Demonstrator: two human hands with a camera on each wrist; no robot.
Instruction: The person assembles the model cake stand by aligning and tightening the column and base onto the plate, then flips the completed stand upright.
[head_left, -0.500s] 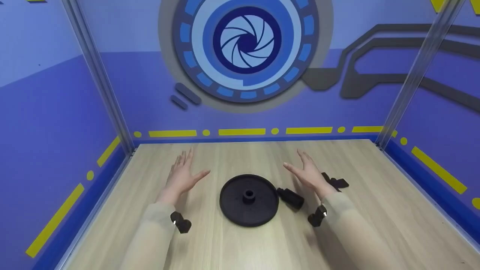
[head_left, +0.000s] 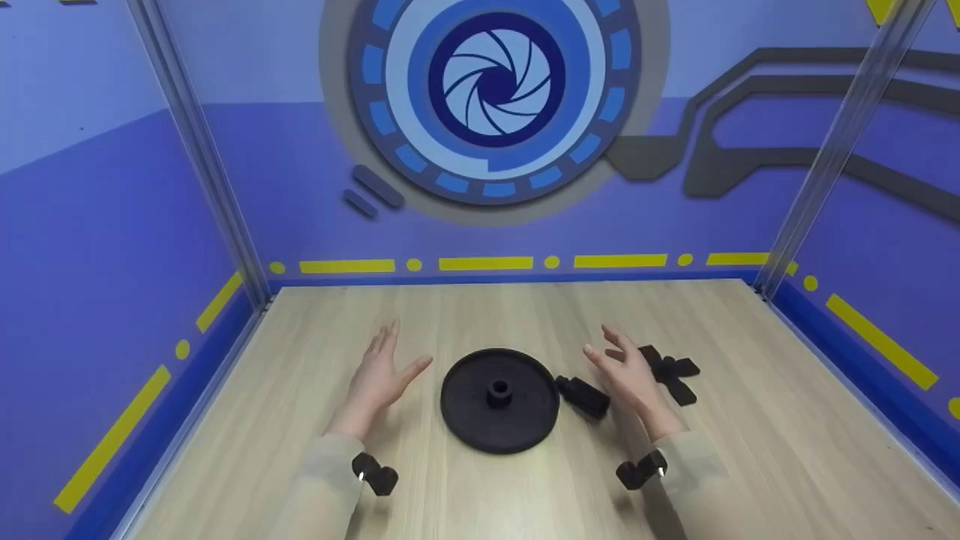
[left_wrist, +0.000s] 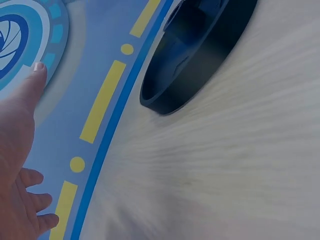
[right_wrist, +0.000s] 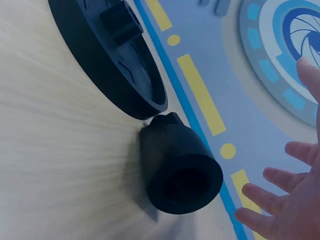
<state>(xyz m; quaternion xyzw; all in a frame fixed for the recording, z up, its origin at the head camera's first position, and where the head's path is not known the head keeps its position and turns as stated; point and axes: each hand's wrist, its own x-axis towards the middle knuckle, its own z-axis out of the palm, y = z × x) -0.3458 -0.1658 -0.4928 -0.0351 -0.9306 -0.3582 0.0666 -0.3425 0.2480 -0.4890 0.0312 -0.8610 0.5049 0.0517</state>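
Note:
A round black disc (head_left: 472, 420) with a raised rim and a hollow hub in its centre lies on the table. Just right of it, a black bottle-shaped piece (head_left: 585, 397) lies on its side, its hollow wide end showing in the right wrist view. Left of the disc hovers my left hand (head_left: 376, 379), empty, thumb spread from the fingers. My right hand (head_left: 628, 375) is held above the table between the bottle-shaped piece and a black bladed part (head_left: 679, 367), which it partly hides. Its fingers are spread and hold nothing.
The light wooden table (head_left: 480, 315) is bounded by blue printed panels at the back and both sides. Metal posts (head_left: 225, 195) stand at the back corners. Each wrist wears a small black camera (head_left: 375, 474).
Both hands have drawn back towards me. The left has also shifted slightly right. More of the bladed part now shows beside the right hand; the objects stay put.

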